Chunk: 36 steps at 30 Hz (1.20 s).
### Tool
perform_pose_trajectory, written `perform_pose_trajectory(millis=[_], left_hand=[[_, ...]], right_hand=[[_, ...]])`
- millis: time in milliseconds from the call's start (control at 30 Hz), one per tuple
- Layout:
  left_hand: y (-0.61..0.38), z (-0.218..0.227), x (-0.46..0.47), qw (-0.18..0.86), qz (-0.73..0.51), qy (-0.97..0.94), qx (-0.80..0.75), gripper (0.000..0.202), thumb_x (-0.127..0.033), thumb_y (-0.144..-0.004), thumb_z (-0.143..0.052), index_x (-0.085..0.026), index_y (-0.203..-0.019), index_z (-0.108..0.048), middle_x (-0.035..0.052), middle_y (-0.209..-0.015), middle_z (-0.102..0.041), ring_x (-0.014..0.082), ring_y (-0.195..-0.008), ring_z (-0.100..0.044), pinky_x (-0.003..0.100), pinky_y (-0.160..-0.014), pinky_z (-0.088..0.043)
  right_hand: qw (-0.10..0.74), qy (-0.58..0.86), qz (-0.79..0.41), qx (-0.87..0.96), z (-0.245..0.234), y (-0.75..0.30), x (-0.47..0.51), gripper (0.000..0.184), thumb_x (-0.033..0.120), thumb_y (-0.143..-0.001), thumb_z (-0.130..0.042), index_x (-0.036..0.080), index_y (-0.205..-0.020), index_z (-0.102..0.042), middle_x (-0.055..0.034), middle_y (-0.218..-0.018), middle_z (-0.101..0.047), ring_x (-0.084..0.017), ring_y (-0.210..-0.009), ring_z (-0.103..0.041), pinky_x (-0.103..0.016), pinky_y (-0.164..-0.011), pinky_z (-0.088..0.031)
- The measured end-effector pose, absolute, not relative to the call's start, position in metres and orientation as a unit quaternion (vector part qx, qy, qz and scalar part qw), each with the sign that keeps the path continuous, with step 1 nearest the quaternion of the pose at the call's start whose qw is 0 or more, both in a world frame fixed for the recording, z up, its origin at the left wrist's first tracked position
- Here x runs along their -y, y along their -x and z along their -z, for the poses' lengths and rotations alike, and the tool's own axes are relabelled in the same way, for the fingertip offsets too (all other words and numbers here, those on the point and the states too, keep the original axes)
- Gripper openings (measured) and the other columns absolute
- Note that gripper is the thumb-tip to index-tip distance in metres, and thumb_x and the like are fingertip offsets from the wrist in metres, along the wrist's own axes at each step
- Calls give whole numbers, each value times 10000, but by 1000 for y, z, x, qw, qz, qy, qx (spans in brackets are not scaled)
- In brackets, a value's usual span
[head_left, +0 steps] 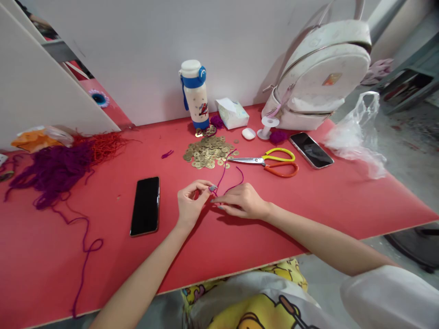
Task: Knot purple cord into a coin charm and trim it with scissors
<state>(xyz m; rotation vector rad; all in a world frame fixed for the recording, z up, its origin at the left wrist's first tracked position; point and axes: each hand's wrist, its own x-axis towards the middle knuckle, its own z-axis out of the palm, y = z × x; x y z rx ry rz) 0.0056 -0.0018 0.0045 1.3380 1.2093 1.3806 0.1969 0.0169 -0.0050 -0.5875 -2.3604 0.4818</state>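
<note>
Thumb and forefinger of my left hand (192,203) are pinched on a length of purple cord (224,172), just above the red table (192,274). Two loose ends of that cord stick up and away from me. My right hand (245,202) comes in from the other side, its fingers closed around the same cord close to the left fingertips. Whatever lies between the fingertips is too small to make out. Beyond the hands is a pile of brass-coloured coins with holes (209,151). Scissors (270,161) with yellow and orange handles lie beside the pile, blades pointing left.
Left of my hands lies a black phone (145,205); a tangle of purple yarn (58,171) and red strands (106,146) is farther left. A bottle (195,93), tissue pack (233,114), white spool (267,128), second phone (311,150), backpack (318,77) and plastic bag (360,137) line the back and right.
</note>
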Motion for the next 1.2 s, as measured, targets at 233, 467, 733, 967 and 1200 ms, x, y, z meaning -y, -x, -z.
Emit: perform_pose_trajectory(millis=[233,467,733,967,1200], left_hand=[[-3,-3,-1,394,-564,-530,-496,201,-319,-775,-743,-172,-652,-685,46,-776,-663,152,-731,-606,267,-681,-471],[-5,-3,0,403,-560,-530,-494,155,-287,-771,-747,-183,-665,-704,33,-745,-678,158,-742,-624,271,-710,-478],[-3,0,0,353,-538,-567,-514,124,-245,-764,-745,-190,-657,-715,21,-690,-672,164,-734,-601,289,-726,-472],[-8,0,2,375,-523,-548,-535,101,-224,-777,-713,-177,-688,-710,12,-717,-666,143,-691,-622,258,-693,-497],[-9,1,-1,375,-493,-552,-558,110,-237,-749,-717,-167,-665,-714,22,-693,-670,135,-643,-594,233,-594,-455]], right_hand=[[314,331,-170,873,7,-199,-18,371,357,-1010,-427,184,-1181,-707,-43,-692,-731,-107,-527,-581,-243,-539,-329],[283,382,-197,857,15,-194,-18,375,379,-952,-559,177,-1247,-674,-35,-666,-732,-123,-531,-606,-228,-541,-325],[300,385,-255,835,18,-191,-18,247,431,-906,-652,231,-1014,-750,-11,-734,-759,-107,-562,-629,-207,-571,-361],[289,319,-210,878,12,-187,-12,193,319,-977,-553,223,-940,-717,-9,-812,-757,-119,-651,-645,-231,-584,-357],[376,290,-143,868,-1,-192,-18,184,249,-969,-517,186,-920,-683,-85,-897,-663,-188,-790,-538,-306,-712,-424]])
